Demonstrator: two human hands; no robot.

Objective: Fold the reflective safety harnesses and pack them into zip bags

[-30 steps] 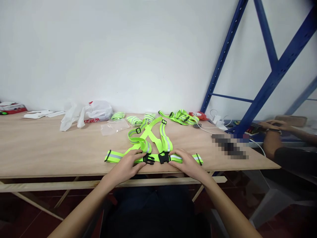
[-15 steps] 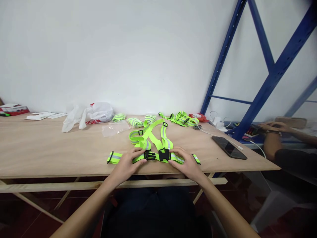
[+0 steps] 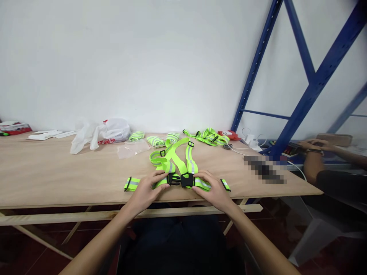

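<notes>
A neon-green reflective harness (image 3: pixel 180 165) with silver stripes lies on the wooden table near its front edge. My left hand (image 3: pixel 149 188) grips the black pronged buckle half (image 3: pixel 173 179) at the end of one strap, thumb and fingers closed on it. Opposite it, my right hand (image 3: pixel 211 189) pinches the black socket buckle half (image 3: pixel 187 180). The two halves face each other, with the prong tips right at the socket's mouth. Whether they touch, I cannot tell. Strap ends with black sliders stick out beyond both hands.
Behind lie several bagged green-striped bundles (image 3: pixel 155 141), a white plastic bag (image 3: pixel 115 130) and a second green harness (image 3: pixel 210 136). Blue shelf posts (image 3: pixel 304 103) rise at the right, near a white cable and a pixelated patch. Another person's hands (image 3: pixel 314 145) are at far right.
My right hand has moved slightly left with the socket half, narrowing the gap to the pronged half. My left hand has stayed almost still. The view has shifted a little.
</notes>
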